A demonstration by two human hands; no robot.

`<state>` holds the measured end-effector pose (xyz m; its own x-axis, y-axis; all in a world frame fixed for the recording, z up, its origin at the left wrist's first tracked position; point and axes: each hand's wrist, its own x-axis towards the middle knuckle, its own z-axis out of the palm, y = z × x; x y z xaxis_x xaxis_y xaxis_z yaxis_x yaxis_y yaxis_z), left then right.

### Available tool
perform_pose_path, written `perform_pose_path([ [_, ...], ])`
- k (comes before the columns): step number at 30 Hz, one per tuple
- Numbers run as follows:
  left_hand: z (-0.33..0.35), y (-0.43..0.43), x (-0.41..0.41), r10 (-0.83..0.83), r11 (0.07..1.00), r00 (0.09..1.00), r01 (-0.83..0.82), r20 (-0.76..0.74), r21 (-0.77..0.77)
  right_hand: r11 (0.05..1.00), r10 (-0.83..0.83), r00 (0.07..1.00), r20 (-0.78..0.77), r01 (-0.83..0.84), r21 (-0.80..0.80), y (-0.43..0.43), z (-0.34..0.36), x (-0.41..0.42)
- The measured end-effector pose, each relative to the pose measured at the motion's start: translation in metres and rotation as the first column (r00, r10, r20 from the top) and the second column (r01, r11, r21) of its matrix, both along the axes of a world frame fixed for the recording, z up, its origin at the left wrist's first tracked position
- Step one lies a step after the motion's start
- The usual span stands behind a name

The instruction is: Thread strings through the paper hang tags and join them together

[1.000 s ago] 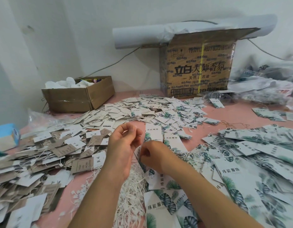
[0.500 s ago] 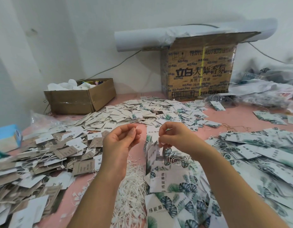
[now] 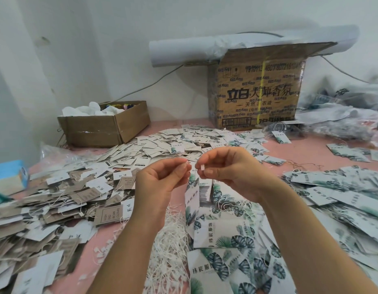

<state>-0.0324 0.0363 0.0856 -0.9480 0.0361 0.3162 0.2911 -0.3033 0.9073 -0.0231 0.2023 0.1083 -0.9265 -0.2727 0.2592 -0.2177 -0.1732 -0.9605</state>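
A pink tabletop [image 3: 307, 153] fills the lower frame; at upper right stands a tall brown cardboard box with black printing [image 3: 258, 94]; a broad heap of brown and white paper hang tags [image 3: 46, 209] spreads over the left, and a drift of white leaf-printed paper hang tags [image 3: 332, 198] covers the right; a low open cardboard box [image 3: 105, 128] sits at middle left; a tangle of white strings [image 3: 169, 240] lies at bottom centre. At mid-frame the left hand [image 3: 162, 183] pinches one end of a thin white string between thumb and forefinger; the right hand [image 3: 230, 172] pinches the small white plastic tip [image 3: 202, 167] of the other end; a few leaf-printed tags [image 3: 196, 192] hang just below, between the two hands. The step looks like joining the ends; line the tips up squarely, keep the tags hanging low on the loop so none slides off, and press home without tugging at the punched holes.
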Motion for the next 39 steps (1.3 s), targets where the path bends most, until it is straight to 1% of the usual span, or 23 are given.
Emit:
perform_pose_path([
  [2, 0.002, 0.000, 0.001, -0.002, 1.000, 1.000, 0.002, -0.014, -0.002, 1.000, 0.002, 1.000, -0.019, -0.002, 0.006, -0.002, 0.003, 0.002],
  [5, 0.003, 0.001, 0.003, -0.007, 0.999, 0.999, 0.005, -0.040, -0.035, 0.997, -0.043, 0.994, -0.097, 0.049, 0.056, -0.006, 0.006, 0.003],
  [9, 0.004, 0.001, 0.004, -0.007, 0.993, 0.996, -0.003, -0.088, -0.117, 0.984, -0.108, 0.979, -0.174, 0.131, 0.122, -0.010, 0.006, 0.003],
  [12, 0.005, 0.002, 0.006, -0.020, 0.984, 0.993, -0.001, -0.117, -0.180, 0.974, -0.168, 0.966, -0.194, 0.193, 0.115, -0.011, 0.006, 0.002],
  [16, 0.005, 0.004, 0.007, -0.044, 0.981, 0.990, 0.017, -0.136, -0.195, 0.985, -0.163, 0.970, -0.179, 0.172, 0.031, -0.013, 0.006, 0.001],
  [19, 0.004, 0.003, 0.006, -0.048, 0.980, 0.987, 0.016, -0.153, -0.201, 0.988, -0.151, 0.974, -0.166, 0.153, -0.003, -0.014, 0.006, 0.002],
  [23, 0.003, 0.004, 0.007, -0.034, 0.971, 0.984, -0.010, -0.176, -0.241, 0.989, -0.142, 0.979, -0.146, 0.147, 0.023, -0.013, 0.006, 0.002],
  [27, 0.002, 0.007, 0.008, -0.016, 0.964, 0.980, -0.038, -0.199, -0.264, 0.992, -0.101, 0.989, -0.109, 0.108, 0.058, -0.014, 0.005, 0.002],
  [30, 0.003, 0.007, 0.008, -0.013, 0.964, 0.978, -0.043, -0.207, -0.263, 0.993, -0.112, 0.989, -0.094, 0.114, 0.024, -0.016, 0.004, 0.002],
  [35, 0.003, 0.006, 0.008, -0.001, 0.961, 0.976, -0.060, -0.219, -0.271, 0.990, -0.132, 0.988, -0.078, 0.135, 0.035, -0.019, 0.006, 0.001],
  [39, 0.003, 0.006, 0.009, 0.017, 0.950, 0.968, -0.093, -0.251, -0.297, 0.992, -0.129, 0.990, -0.049, 0.129, 0.002, -0.021, 0.007, 0.002],
])
